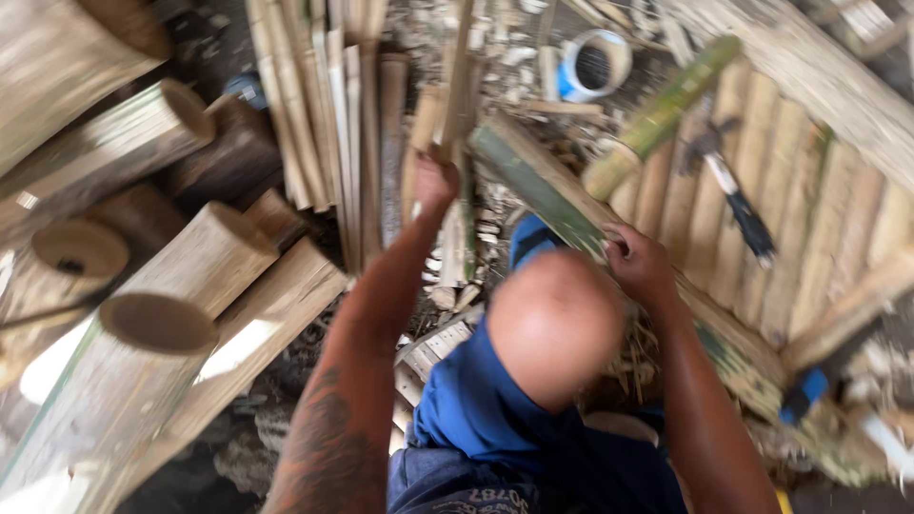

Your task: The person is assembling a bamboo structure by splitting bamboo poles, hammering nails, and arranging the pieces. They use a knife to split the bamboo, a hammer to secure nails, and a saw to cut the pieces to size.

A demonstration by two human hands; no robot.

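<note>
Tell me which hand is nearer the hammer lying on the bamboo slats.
The right hand. It grips a green bamboo piece just left of the hammer; the left hand holds a thin bamboo strip much farther left.

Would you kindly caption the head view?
Left hand grips a bamboo strip; right hand holds a green bamboo pole.

Ground littered with pale chips and shavings (495,48). Thick cut bamboo logs (162,324) stacked near left. Split slats (314,114) leaning far centre. Blue-and-white bucket (592,65) far right of centre. Ribbed bamboo panel (809,209) right. Daylight, soft.
</note>
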